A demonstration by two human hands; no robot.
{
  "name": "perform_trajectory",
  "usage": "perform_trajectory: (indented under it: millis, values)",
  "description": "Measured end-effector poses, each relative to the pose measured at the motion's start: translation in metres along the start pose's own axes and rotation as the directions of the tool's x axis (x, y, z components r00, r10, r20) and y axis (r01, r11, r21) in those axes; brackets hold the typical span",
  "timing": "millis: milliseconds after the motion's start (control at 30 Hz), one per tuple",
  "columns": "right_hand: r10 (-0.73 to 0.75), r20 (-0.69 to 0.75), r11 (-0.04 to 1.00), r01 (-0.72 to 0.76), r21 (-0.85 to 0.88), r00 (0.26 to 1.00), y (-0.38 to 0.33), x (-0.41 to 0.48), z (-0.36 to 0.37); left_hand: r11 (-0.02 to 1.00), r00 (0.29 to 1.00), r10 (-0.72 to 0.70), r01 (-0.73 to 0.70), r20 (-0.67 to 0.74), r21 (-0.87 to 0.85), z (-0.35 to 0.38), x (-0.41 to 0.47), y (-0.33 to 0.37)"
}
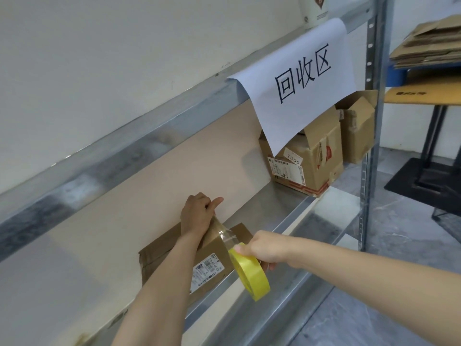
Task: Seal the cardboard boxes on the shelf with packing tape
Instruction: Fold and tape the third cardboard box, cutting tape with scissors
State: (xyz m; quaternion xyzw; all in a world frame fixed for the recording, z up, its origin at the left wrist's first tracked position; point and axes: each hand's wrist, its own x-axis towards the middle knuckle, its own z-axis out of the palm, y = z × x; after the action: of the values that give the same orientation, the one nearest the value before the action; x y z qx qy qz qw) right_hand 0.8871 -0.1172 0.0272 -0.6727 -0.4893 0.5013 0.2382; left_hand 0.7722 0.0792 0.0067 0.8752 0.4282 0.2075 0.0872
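A brown cardboard box (pixel 212 265) with a white shipping label lies on the metal shelf (pixel 287 216). My left hand (pixel 197 213) rests on the box's top, pinching the free end of a clear tape strip (pixel 225 233) against it. That strip runs down to a yellow tape roll (pixel 252 273), which my right hand (pixel 262 248) grips just off the box's right end. Further along the same shelf stand two more cardboard boxes, one with labels (pixel 311 161) and one behind it (pixel 356 131).
A white paper sign (pixel 304 78) with dark characters hangs from the shelf above. The steel upright (pixel 374 96) bounds the shelf on the right. Beyond it a table carries flattened cardboard (pixel 429 43). A white cup (pixel 314 10) stands on the upper shelf.
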Motion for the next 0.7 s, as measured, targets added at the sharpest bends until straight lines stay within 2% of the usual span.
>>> perform_trajectory:
  millis: [167,333,400,467,533,633,700]
  values:
    - [-0.012,0.005,0.999,0.012,0.046,1.0,-0.003,0.007,-0.005,0.995,0.998,-0.055,0.058,-0.041,0.085,-0.01,-0.004,-0.009]
    - [-0.027,0.007,0.999,0.027,0.017,1.0,-0.011,0.025,0.002,0.965,0.986,-0.147,0.16,-0.078,0.208,-0.02,-0.007,-0.034]
    - [-0.031,0.009,0.999,0.031,0.033,0.999,-0.014,0.032,0.006,0.967,0.99,-0.095,0.116,-0.1,0.226,-0.021,-0.008,-0.041]
    - [-0.03,0.007,1.0,0.03,-0.004,1.0,-0.016,0.038,0.01,0.989,0.993,-0.006,0.023,-0.118,0.146,-0.02,-0.008,-0.041]
    - [-0.025,0.004,0.999,0.025,-0.048,1.0,-0.014,0.044,0.012,1.0,0.997,0.003,-0.005,-0.079,-0.024,-0.022,-0.01,-0.036]
    - [-0.01,0.039,0.996,0.013,-0.086,0.999,-0.007,0.047,0.009,0.966,0.997,-0.074,0.071,-0.003,-0.249,-0.025,-0.02,-0.026]
    - [-0.001,0.066,0.993,0.008,-0.117,0.998,-0.003,0.047,0.008,0.953,0.993,-0.106,0.115,0.048,-0.281,-0.028,-0.024,-0.025]
